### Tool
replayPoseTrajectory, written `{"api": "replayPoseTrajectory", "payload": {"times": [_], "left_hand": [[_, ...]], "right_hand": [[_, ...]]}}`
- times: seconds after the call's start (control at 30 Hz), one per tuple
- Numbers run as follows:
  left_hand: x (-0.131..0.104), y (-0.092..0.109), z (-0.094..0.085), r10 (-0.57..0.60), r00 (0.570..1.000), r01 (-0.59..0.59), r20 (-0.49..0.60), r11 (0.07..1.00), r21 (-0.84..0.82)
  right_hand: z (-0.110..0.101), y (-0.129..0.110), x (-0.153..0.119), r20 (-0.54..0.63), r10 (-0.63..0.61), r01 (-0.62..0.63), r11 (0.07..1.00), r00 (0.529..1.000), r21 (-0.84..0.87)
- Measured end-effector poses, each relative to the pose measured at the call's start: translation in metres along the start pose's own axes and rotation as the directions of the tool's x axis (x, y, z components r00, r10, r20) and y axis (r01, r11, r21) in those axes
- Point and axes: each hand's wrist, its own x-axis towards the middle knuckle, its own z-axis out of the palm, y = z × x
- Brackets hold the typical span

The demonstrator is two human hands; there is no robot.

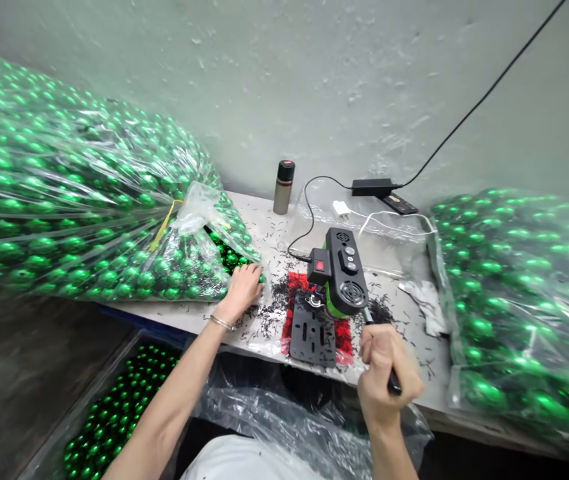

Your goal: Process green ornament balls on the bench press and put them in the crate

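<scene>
My left hand, a metal bangle on its wrist, is at the torn opening of a big clear plastic bag full of shiny green balls. Its fingers are curled down among the balls at the hole, and what they grip is hidden. On the right, my right hand is wrapped around the black-tipped lever handle of a small bench press machine. That machine has a black head with round vents, a red switch and a slotted black base plate on a red mat.
Small black bits litter the white table. Behind the press are a bottle, a power adapter, a white charger and cables. A white glove lies beside another bag of green balls. More balls sit below, left.
</scene>
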Motion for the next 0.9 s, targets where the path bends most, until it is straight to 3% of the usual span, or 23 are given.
{"api": "replayPoseTrajectory", "payload": {"times": [0.07,0.17,0.3,0.37,0.4,0.43,0.5,0.53,0.6,0.67,0.73,0.83,0.9], "left_hand": [[0.016,-0.002,0.002,0.046,0.996,-0.044,0.073,0.999,-0.029],[0.026,0.0,0.004,0.055,0.994,-0.047,0.098,0.995,-0.084],[0.021,0.001,-0.011,0.046,0.995,-0.029,0.093,0.984,-0.175],[0.011,0.001,-0.022,0.005,0.997,0.02,0.081,0.952,-0.304],[0.003,0.003,-0.025,-0.043,0.995,0.077,0.086,0.89,-0.449],[-0.005,0.005,-0.027,-0.103,0.989,0.149,0.109,0.765,-0.626],[-0.022,0.013,-0.025,-0.202,0.952,0.29,0.232,0.336,-0.896],[-0.03,0.018,-0.02,-0.221,0.926,0.337,0.306,0.12,-0.934],[-0.044,0.031,-0.007,-0.223,0.881,0.398,0.418,-0.131,-0.908],[-0.053,0.043,0.008,-0.219,0.844,0.44,0.49,-0.24,-0.865],[-0.057,0.055,0.021,-0.209,0.828,0.461,0.52,-0.275,-0.844],[-0.06,0.069,0.033,-0.187,0.831,0.47,0.524,-0.268,-0.841],[-0.06,0.077,0.037,-0.192,0.84,0.472,0.508,-0.205,-0.858]], "right_hand": [[0.0,0.001,-0.001,-0.002,0.003,-0.003,1.0,1.0,0.0],[0.001,0.001,-0.004,-0.001,0.013,-0.013,1.0,1.0,-0.003],[0.001,0.001,-0.005,0.006,0.021,-0.021,1.0,1.0,0.011],[0.002,0.001,-0.004,0.01,0.019,-0.019,1.0,1.0,0.021],[0.002,0.001,-0.004,0.009,0.021,-0.021,0.999,1.0,0.025],[0.002,0.001,-0.004,0.005,0.024,-0.024,0.999,1.0,0.029],[0.002,0.001,-0.004,-0.003,0.029,-0.029,0.999,1.0,0.037],[0.002,0.001,-0.004,-0.004,0.029,-0.029,0.999,1.0,0.04],[0.002,0.002,-0.004,-0.002,0.022,-0.022,0.999,1.0,0.042],[0.002,0.001,-0.003,0.004,0.009,-0.009,0.999,1.0,0.038],[0.002,0.001,-0.001,0.007,-0.002,0.001,1.0,1.0,0.03],[0.002,-0.001,0.002,0.01,-0.004,0.004,1.0,1.0,0.023],[0.002,-0.001,0.004,0.009,0.001,-0.001,1.0,1.0,0.02]]}}
